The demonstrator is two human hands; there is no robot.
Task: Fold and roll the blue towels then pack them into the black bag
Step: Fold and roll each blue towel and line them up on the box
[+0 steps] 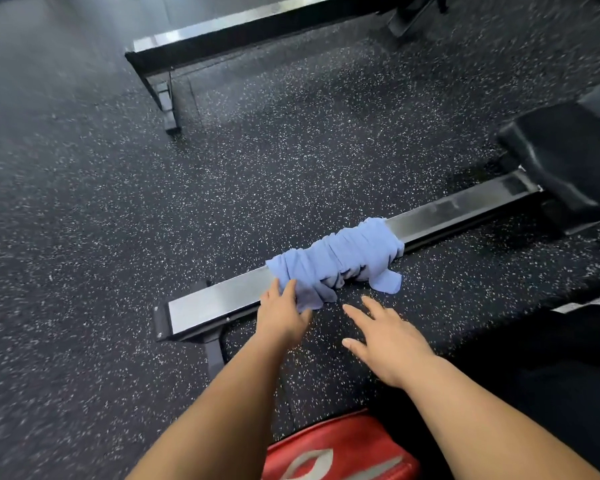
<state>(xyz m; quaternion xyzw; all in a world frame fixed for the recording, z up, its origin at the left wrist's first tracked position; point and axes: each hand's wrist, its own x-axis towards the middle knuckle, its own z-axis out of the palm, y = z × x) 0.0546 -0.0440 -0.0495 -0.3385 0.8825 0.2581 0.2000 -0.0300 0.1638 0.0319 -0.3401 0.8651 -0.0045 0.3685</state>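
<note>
1. Red, glossy padding (340, 452) with a pale mark is sitting lowest in view, between two bare forearms that are reaching forward.
2. The blue towel (336, 261) is lying bunched along a smooth brushed-metal rail (215, 303), with its near corners hanging toward the floor. It is looking thin, soft and heavily creased, and it is not yet folded or rolled.
3. The left hand (281, 313) is touching the towel's left end with straight fingers lying close together. The right hand (385, 334) is hovering just short of the cloth with its fingers spread, holding nothing.
4. Pulling from that one end alone is risking a slide. The rail is looking slick, so the limp cloth could be slipping off onto the floor.
5. Rolling without first flattening is risking trapped creases, which would probably be giving a lumpy roll that packs poorly.
6. The speckled black rubber floor (118, 202) is looking grainy and is lying all around the rail.
7. A black cushioned block (568, 157) is sitting at the rail's far end, and a second dark-framed bench (243, 26) is standing well beyond.
8. A dark mass (568, 358) is filling the right edge; I cannot tell whether it is the black bag.
</note>
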